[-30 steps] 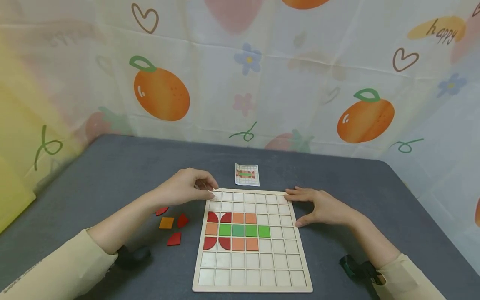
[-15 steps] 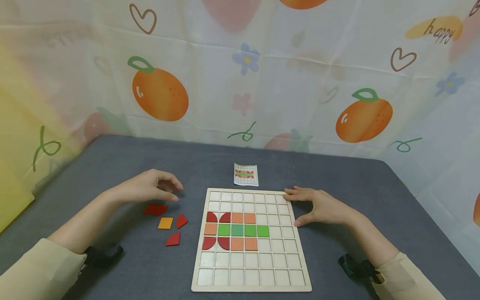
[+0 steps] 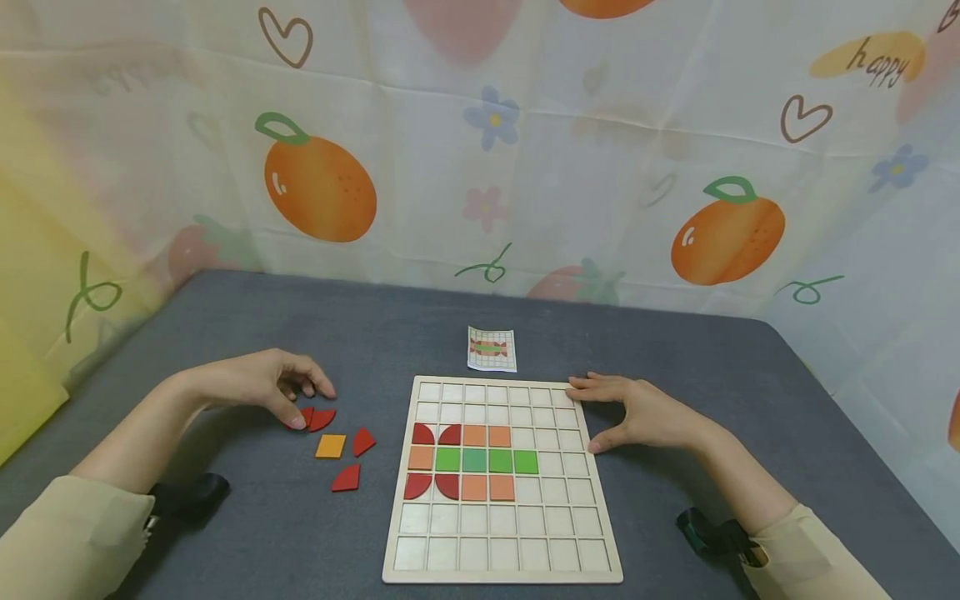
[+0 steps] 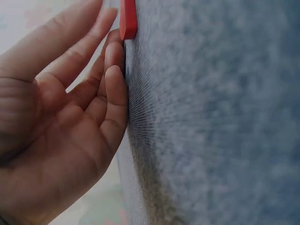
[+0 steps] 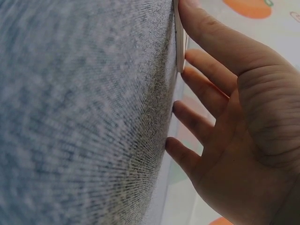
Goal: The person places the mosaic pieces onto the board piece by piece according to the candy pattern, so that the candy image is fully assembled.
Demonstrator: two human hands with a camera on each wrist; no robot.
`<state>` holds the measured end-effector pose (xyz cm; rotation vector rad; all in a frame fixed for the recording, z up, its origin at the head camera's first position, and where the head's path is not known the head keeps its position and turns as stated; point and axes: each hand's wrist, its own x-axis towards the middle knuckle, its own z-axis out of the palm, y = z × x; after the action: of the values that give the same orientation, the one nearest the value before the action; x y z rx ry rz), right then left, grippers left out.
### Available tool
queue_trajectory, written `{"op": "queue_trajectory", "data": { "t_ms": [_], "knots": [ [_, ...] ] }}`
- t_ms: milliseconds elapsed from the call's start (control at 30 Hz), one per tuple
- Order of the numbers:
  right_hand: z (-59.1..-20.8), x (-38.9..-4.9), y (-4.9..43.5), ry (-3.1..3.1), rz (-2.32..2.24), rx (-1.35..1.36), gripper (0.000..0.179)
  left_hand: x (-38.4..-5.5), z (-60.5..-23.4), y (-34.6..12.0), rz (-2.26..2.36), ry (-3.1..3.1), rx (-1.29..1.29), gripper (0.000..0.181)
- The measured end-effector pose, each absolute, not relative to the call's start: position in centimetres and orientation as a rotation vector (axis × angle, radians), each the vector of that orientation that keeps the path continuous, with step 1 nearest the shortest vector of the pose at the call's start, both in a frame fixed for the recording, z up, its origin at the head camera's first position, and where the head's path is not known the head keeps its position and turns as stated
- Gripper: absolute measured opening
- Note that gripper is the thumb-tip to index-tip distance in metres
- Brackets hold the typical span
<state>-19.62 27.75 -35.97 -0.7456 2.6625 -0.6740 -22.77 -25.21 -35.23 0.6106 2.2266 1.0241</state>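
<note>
The left hand [image 3: 258, 385] hovers low over the table at the left, its thumb at a red quarter-circle tile [image 3: 307, 416] and its fingers loosely bent. In the left wrist view, a red tile [image 4: 128, 19] lies just beyond the fingertips; nothing is visibly pinched. Another red quarter-circle tile [image 3: 322, 419] overlaps or adjoins the first. The right hand [image 3: 648, 415] rests with spread fingers against the right edge of a wooden grid board [image 3: 502, 577]. Red quarter-circles, orange squares [image 3: 475, 436] and green squares [image 3: 500, 461] fill part of the grid.
An orange-yellow tile [image 3: 331, 447] and two red quarter-circle tiles, one upper [image 3: 363, 442] and one lower [image 3: 347, 478], lie between the left hand and the board. Behind the board is a small pattern card [image 3: 492, 349]. A printed curtain [image 3: 420, 200] hangs behind the dark table.
The left hand has moved left from the board's upper left corner and come down to the red tiles. The right hand stays at the board's edge.
</note>
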Motion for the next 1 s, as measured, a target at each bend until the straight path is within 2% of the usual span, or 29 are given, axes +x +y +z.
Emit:
{"op": "queue_trajectory", "data": {
  "t_ms": [1000],
  "knots": [
    [-36.1, -19.7, 27.8, 2.644, -0.700, -0.741, 0.084, -22.8, -35.1, -25.1, 0.973, 2.275, 0.661, 0.033]
  ]
}}
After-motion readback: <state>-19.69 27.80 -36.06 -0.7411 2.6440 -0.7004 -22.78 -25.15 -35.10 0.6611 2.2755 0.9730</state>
